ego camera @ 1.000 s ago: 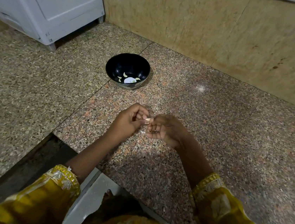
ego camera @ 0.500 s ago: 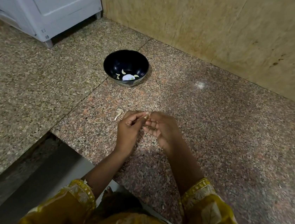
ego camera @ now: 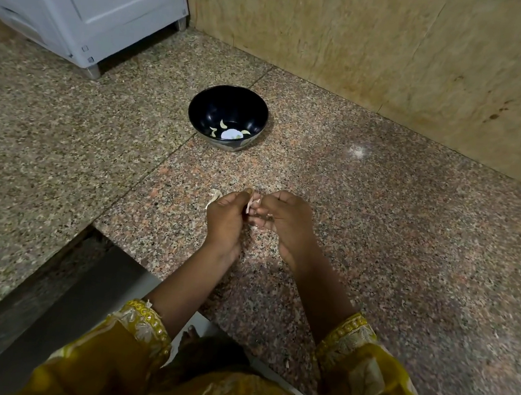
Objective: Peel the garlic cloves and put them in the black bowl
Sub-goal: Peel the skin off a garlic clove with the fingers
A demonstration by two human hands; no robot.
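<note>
Head view: a second ago no skin lay on the bench (ego camera: 379, 227). Now a bit of skin (ego camera: 214, 196) lies just left of the left hand (ego camera: 226, 217), so peeling has begun but is not done. The left hand and the right hand (ego camera: 285, 223) both pinch the clove (ego camera: 251, 203) with curled fingers, on the near side of the black bowl (ego camera: 240, 104) and well apart from it. The clove looks long from near to far, and its far end leans a little right. Its tip is too small to tell. Pale bits (ego camera: 223, 124) in the bowl look like peeled cloves.
</note>
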